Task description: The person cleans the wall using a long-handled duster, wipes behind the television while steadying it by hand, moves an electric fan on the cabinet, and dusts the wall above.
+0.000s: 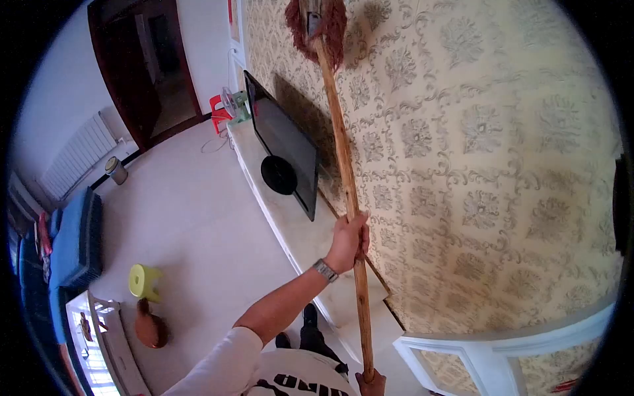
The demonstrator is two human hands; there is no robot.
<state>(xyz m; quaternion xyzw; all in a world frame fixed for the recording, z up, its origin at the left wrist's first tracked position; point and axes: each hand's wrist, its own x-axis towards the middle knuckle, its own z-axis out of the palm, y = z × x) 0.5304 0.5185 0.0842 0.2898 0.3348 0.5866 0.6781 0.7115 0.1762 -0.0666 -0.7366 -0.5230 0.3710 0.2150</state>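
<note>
My left hand (348, 243), with a metal watch on its wrist, is wrapped round the middle of a long wooden mop handle (338, 125). Near the bottom edge of the view, my right hand (371, 383) grips the handle's lower end. At the far end the reddish-brown mop head (333, 30) is raised against the patterned yellow wallpaper (475, 132). Left of the handle, a flat television (281, 132) with a round black base stands on a long white cabinet (264, 191).
A yellow-green stool (144, 282) and a brown rounded object (150, 329) are on the floor. Further left are a blue sofa (78, 237), a white table (115, 343), a radiator (78, 155) and a bin (116, 170). A dark doorway (148, 66) opens beyond, near a red stool (218, 113).
</note>
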